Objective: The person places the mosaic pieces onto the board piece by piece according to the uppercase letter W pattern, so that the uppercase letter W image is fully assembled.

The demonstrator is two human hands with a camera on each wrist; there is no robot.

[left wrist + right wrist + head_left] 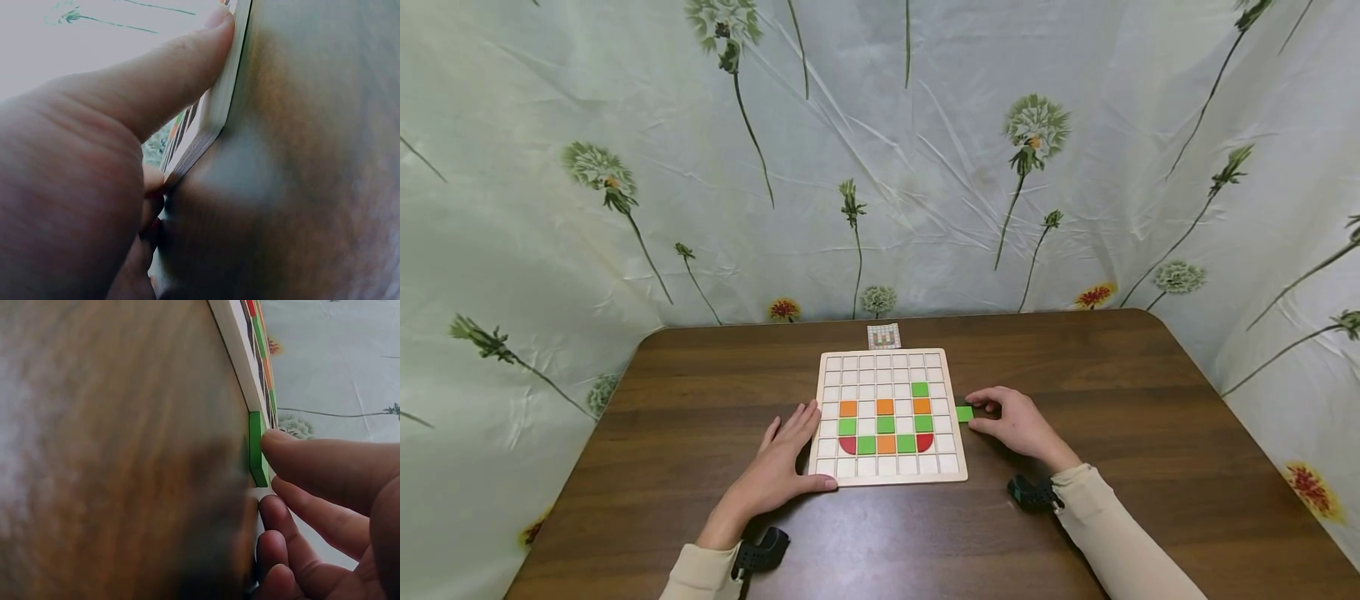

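Observation:
A light wooden grid board lies on the table with green, orange and red tiles in some of its squares. My left hand rests at its near left corner, fingers spread along the left side and thumb on the front rim. To the right of the board, my right hand pinches a green square tile between thumb and forefinger. In the right wrist view that tile sits low against the board's side, the thumb on it and the other fingers loosely curled behind.
Behind the board lies a small printed card with a coloured grid pattern. The brown wooden table ends at a curtain printed with dandelions. Dark straps with cameras sit on both wrists.

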